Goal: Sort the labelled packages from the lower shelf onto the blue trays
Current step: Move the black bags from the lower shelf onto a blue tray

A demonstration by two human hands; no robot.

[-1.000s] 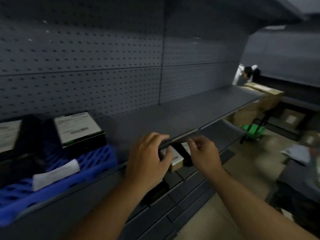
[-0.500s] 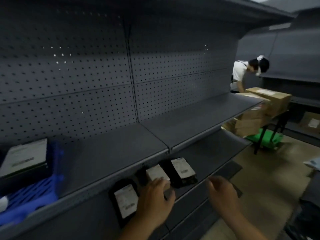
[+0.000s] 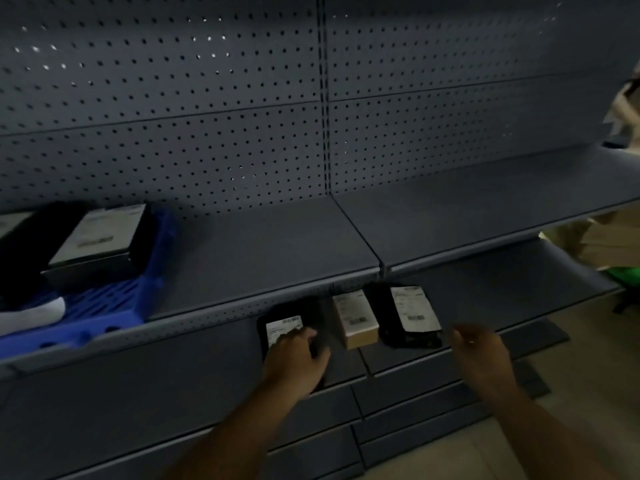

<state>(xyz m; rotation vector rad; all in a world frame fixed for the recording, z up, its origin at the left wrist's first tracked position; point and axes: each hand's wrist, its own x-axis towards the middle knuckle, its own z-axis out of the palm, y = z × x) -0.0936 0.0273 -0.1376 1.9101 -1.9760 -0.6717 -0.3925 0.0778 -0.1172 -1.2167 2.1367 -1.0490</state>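
Three labelled packages lie on the lower shelf (image 3: 491, 292): a black pouch (image 3: 287, 320) at the left, a small tan box (image 3: 355, 318) in the middle, and a black pouch with a long white label (image 3: 407, 315) at the right. My left hand (image 3: 294, 358) lies on the left black pouch, fingers curled over its near half. My right hand (image 3: 479, 355) hovers in front of the shelf, right of the right pouch, fingers apart and holding nothing. A blue tray (image 3: 104, 306) sits on the upper shelf at the left, holding a black package with a white label (image 3: 98, 237).
A white pouch (image 3: 31, 315) lies at the tray's front left. The upper shelf (image 3: 277, 258) runs right of the tray under a grey pegboard wall. Cardboard boxes (image 3: 602, 244) and something green stand at the far right on the floor.
The view has swung left and closer. My left hand has moved from the tan box onto the left black pouch. My right hand has risen a little beside the right pouch.
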